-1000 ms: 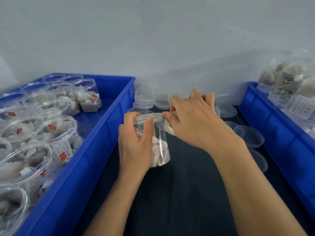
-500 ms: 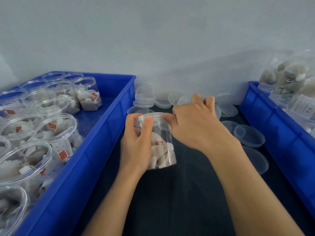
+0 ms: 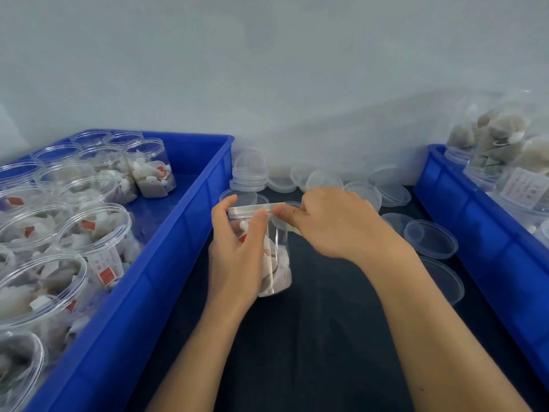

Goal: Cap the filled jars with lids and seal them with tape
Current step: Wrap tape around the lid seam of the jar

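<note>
I see two big blue plastic crates, the left crate (image 3: 154, 263) full of open jars, and between them the dark table (image 3: 312, 337). My left hand (image 3: 237, 254) grips the clear capped plastic jar (image 3: 274, 263) standing there, thumb on its lid (image 3: 251, 208). My right hand (image 3: 329, 224) pinches the lid's rim, with a tape roll (image 3: 294, 230) under its fingers.

I see a dark table (image 3: 326, 337) set against a pale wall. A blue crate (image 3: 142, 292) full of open jars sits along its left edge, and a second blue crate (image 3: 481, 233) sits along its right edge. Loose clear lids (image 3: 430, 237) lie scattered along the far edge between them, some stacked (image 3: 249, 178) near the left crate. One filled jar (image 3: 274, 263) stands mid-table.
</note>
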{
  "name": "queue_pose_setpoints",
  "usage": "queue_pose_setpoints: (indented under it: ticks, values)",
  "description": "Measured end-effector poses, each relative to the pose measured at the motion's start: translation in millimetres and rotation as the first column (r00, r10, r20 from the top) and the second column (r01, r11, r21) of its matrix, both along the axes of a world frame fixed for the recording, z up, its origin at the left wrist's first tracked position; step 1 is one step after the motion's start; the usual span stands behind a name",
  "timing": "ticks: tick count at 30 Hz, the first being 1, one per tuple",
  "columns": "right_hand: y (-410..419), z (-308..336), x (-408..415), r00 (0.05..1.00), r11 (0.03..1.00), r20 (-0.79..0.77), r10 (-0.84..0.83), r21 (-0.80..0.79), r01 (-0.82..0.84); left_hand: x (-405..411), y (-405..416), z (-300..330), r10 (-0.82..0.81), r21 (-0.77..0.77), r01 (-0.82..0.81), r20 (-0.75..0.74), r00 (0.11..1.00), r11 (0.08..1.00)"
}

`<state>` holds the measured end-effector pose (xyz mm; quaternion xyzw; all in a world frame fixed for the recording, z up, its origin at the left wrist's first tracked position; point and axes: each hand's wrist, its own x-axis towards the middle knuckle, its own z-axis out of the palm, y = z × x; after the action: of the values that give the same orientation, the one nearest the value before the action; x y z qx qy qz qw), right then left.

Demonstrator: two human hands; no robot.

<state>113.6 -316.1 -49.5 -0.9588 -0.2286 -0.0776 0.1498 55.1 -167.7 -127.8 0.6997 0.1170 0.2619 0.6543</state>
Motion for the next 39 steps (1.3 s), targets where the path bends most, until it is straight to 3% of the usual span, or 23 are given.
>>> queue_pose_setpoints:
  ticks: [8,11,17,32,39]
  values:
    - [-7.9,2.7,3.4,0.981,0.991,-0.175,0.083,0.113,-0.064,2.0,0.2,-3.4,0.080,0.162,-0.079,0.004,0.997,0.984]
    - [-14.0,3.8,5.4,0.963,0.988,-0.245,0.117,0.131,-0.087,3.4,0.4,-4.3,0.086,0.161,-0.085,0.002,0.996,0.983]
    - [-10.6,-0.9,4.7,0.968,0.989,-0.213,0.131,0.101,-0.112,2.5,3.8,-3.6,0.072,0.081,-0.070,-0.022,0.997,0.994]
    - [-28.3,5.3,14.0,0.904,0.989,-0.402,0.144,0.073,-0.126,-1.1,8.1,-5.0,-0.204,-0.091,0.204,0.013,0.979,0.975]
    - [-40.9,7.8,16.1,0.868,0.991,-0.481,0.119,0.007,-0.132,-0.7,5.3,-7.0,-0.263,-0.034,0.263,-0.025,0.964,0.964]
